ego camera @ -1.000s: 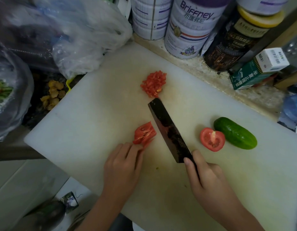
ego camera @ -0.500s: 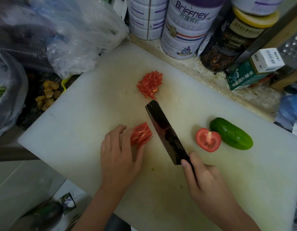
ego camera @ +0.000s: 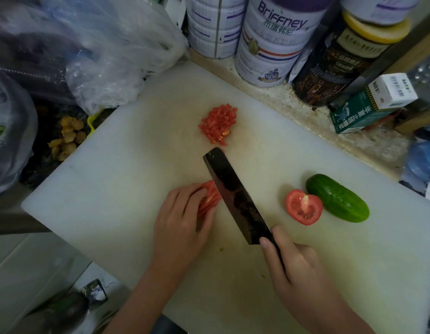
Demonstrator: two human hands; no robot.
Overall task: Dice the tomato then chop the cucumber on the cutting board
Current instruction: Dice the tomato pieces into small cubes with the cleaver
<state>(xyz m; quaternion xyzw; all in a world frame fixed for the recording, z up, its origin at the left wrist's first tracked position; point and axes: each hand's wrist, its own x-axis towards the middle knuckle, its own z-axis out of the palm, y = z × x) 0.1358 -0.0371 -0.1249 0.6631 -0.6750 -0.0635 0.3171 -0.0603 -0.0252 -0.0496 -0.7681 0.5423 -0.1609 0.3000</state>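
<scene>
I see a white cutting board (ego camera: 112, 189) on a crowded counter, with tins (ego camera: 269, 44) and plastic bags (ego camera: 112, 56) at its far edge. The diced tomato (ego camera: 218, 124) lies far, and the tomato half (ego camera: 303, 207) is just beside the cucumber (ego camera: 337, 197) on the right. Since 0.5 s ago the left hand (ego camera: 182, 220) has curled further over the sliced tomato (ego camera: 209, 198). The cleaver (ego camera: 235, 196), gripped by the right hand (ego camera: 298, 273), now meets it.

One head-worn, wide-angle view, set close above the cutting board (ego camera: 117, 189) and facing forward and steeply down; the board fills most of the frame, running off the bottom edge. Tins (ego camera: 269, 44) line the top edge. Corners are dim, apparently lens-bent.
</scene>
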